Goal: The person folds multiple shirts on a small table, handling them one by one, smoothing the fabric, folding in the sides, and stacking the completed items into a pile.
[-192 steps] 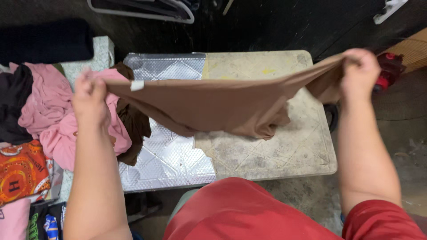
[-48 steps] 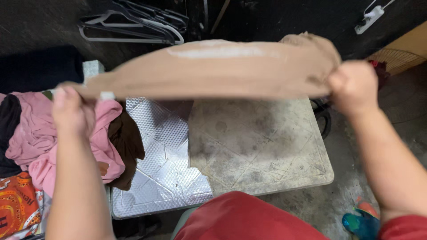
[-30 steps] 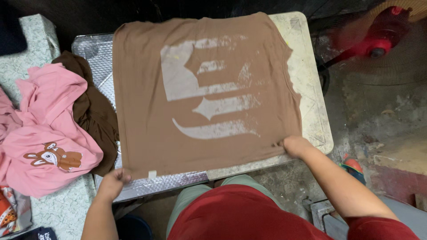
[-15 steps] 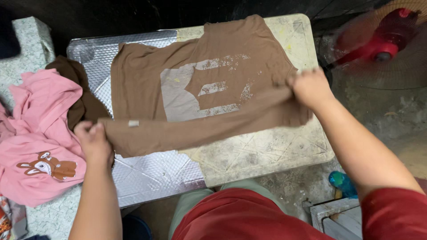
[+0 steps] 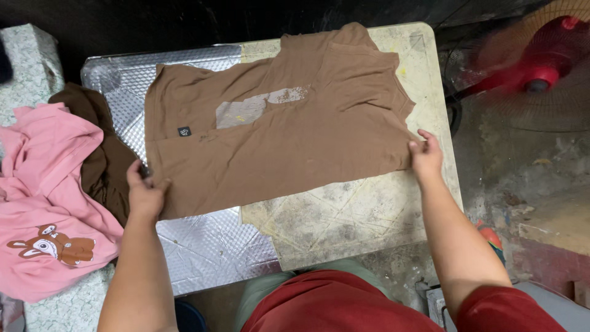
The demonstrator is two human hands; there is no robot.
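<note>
A brown T-shirt lies folded across a worn table, its near part laid over the far part so only a strip of the pale print shows. My left hand rests on the shirt's near left corner with the fingers pinching the cloth edge. At the near right corner, my right hand presses the shirt's edge with fingers spread flat on the fabric. A small dark label sits on the shirt's left side.
A silver embossed mat covers the table's left half. A pink garment with a cartoon animal and a dark brown garment lie left of the table. A red fan spins at the right, above the concrete floor.
The shirt was held stretched in the air, then spread flat print-up on the table. Since half a second ago both hands have carried its near edge over and laid it down folded.
</note>
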